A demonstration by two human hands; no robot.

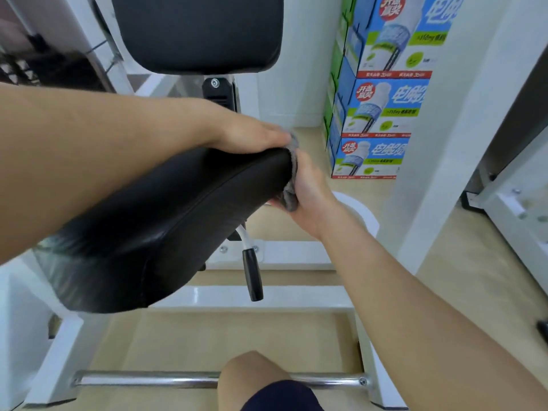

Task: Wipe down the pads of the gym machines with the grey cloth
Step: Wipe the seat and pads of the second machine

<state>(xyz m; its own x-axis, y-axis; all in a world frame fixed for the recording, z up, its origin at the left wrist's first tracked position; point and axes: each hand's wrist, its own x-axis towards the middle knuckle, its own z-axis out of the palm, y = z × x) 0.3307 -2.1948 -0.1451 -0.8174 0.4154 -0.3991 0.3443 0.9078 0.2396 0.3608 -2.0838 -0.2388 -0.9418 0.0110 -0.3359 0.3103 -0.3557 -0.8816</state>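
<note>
Cloth: the grey cloth (292,185) is bunched against the far end of the seat pad, wrapped over its rounded edge and hanging a little below it.
Seat pad: the black seat pad (166,221) tilts across the middle of the scene, glossy, with a seam running along its length; this is the landmark for everything else.
Right hand: the right hand (308,197) is curled at the far end of the seat pad, fingers closed around the cloth and pressing it onto the pad's edge.
Left hand: the left hand (249,134) lies on top of the seat pad's far end, palm down, fingers stretched fairly flat with the tips touching the cloth; whether it actually grips anything, I cannot tell.
Back pad: a second black pad (197,31) stands upright beyond the seat pad, on a white post.
Lever: a white lever with a black grip (252,274) hangs just under the seat pad.
Frame: the white frame (267,296) runs beneath the seat pad, with a chrome bar (148,379) nearer to the person.
Boxes: stacked blue drink cartons (382,111) stand beyond and to the right of the seat pad, against a white wall.
Knee: the person's bare knee (252,372) shows below the seat pad, in front of the chrome bar.
Floor: pale wood floor (207,339) lies under it all.
</note>
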